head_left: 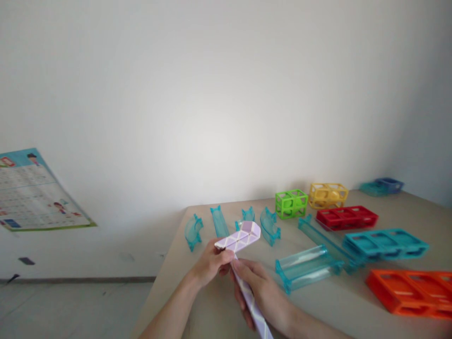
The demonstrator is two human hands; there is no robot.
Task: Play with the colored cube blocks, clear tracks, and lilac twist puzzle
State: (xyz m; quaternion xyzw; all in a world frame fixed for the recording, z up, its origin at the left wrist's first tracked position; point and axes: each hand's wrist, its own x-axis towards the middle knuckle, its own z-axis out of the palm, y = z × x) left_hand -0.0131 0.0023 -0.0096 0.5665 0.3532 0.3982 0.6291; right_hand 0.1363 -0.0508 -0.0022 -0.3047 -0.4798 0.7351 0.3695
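A lilac and white snake puzzle (243, 239) is held over the front part of the table. Its upper section is folded over to the right, and a long straight section runs down toward me. With thumb and fingers, my left hand (212, 260) grips the puzzle near the fold. My right hand (259, 285) wraps round the straight section just below. Behind the hands lie translucent blue track pieces, among them a curved one (270, 226) and a straight one (219, 222); the puzzle partly covers another small curved piece (247, 214).
To the right lie a wide clear-blue channel (307, 268), a long narrow track (326, 242), and green (291, 204), yellow (328, 195), red (348, 218), teal (386, 243) and orange (416, 292) frame blocks. The table (176, 263) meets a white wall; a poster (42, 193) hangs left.
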